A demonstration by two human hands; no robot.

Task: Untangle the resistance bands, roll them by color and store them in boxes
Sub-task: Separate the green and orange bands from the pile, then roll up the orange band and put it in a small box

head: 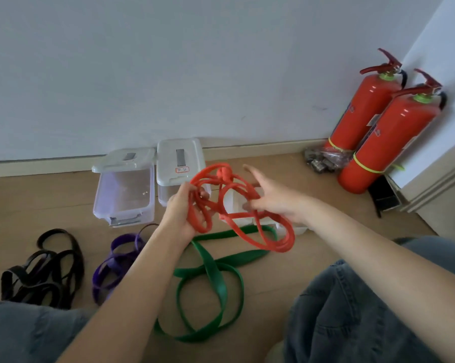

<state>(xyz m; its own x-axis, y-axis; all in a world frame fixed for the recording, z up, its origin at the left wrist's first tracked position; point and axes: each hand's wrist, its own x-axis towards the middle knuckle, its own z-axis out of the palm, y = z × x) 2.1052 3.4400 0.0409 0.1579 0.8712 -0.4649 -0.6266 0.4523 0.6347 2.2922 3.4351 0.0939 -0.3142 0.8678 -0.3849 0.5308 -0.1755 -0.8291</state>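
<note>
Wood-look floor against a pale wall, skirting board running along the far edge. Tangled red rubber resistance band (231, 205) held up in the air between both hands, above the floor. Left hand (184, 210) grips a bunch of its loops, fingers curled round them. Right hand (276, 200) has fingers spread and mostly straight, several loops draped over them; palm side hidden. Knot (223, 175) sits at the far top of the tangle, between the hands, somewhat nearer the left; loose loops hang down near-right.

Judgement: right hand is free to pick at the knot.

On the floor below: flat green band (210, 273), purple band (116, 260), black bands (50, 268) far left. Open clear plastic box (124, 197) and lidded box (180, 163) by the wall; a third box behind the tangle, largely hidden. Two red fire extinguishers (378, 124) far right.
</note>
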